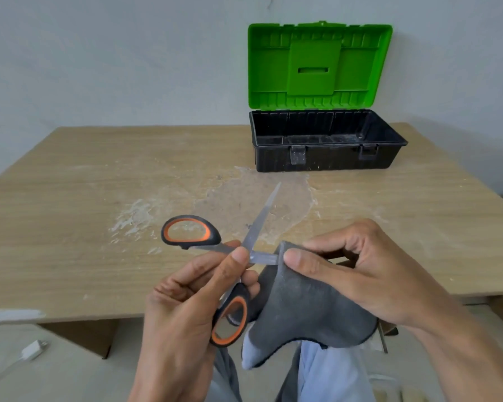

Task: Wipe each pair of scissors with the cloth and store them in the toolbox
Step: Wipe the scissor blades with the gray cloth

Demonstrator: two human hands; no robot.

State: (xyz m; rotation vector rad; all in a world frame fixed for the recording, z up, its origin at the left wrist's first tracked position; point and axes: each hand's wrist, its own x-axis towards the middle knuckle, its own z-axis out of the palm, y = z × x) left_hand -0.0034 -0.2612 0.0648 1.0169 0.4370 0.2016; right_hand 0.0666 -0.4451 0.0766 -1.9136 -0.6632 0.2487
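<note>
Nearest the camera, left hand (186,303), raised from the lower edge with the wrist bent slightly inward. Thumb and forefinger pinched at the pivot of a pair of scissors (260,221), the other fingers curled loosely beneath the lower handle. Scissors held in the air above the near edge of the tabletop (84,227), blades spread wide apart. One blade pointed up and away toward the toolbox (325,158); the other pointed right, its tip hidden inside a grey cloth (296,309). Black handles with orange lining: one loop up and to the left over the tabletop, the other down beside the left palm.

Right hand (360,271) reached in from the lower right, forearm angled across the corner. Thumb laid flat along the top of the cloth and fingers curled behind it, cloth gripped round the sideways blade. Rest of the cloth hung down in a loose fold between the hands, over legs in light trousers (331,372).

Farther back, toolbox set on the far right of the tabletop, well apart from the hands: black base, green lid (314,65) stood open and upright against the pale wall. Wood-grain tabletop marked with whitish smears in the middle. White charger (32,349) with cable on the floor at lower left.
</note>
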